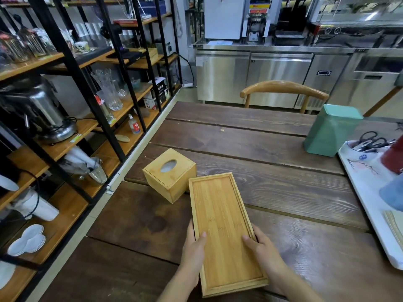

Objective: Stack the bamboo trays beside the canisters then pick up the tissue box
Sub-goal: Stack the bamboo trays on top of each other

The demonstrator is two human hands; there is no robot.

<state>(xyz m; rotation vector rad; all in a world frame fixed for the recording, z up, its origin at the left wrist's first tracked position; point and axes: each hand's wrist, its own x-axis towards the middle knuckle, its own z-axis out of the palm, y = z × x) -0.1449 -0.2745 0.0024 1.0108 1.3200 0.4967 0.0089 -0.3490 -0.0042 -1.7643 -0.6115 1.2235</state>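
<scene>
A long bamboo tray (220, 210) is held over the dark wooden table (272, 171), its long side pointing away from me. My left hand (193, 249) grips its left edge with the thumb on top. My right hand (265, 250) grips the right edge the same way. Whether one tray or a stack is held, I cannot tell. A cube-shaped bamboo tissue box (169, 174) with an oval opening stands just beyond the tray's far left corner. A green canister (331, 130) stands at the far right of the table.
A white tray (368, 182) at the right edge holds a cup with scissors (371, 141), a red canister (394, 158) and a blue one (392, 192). A wooden chair (283, 89) stands behind the table. Black shelving (72, 68) with glassware fills the left side.
</scene>
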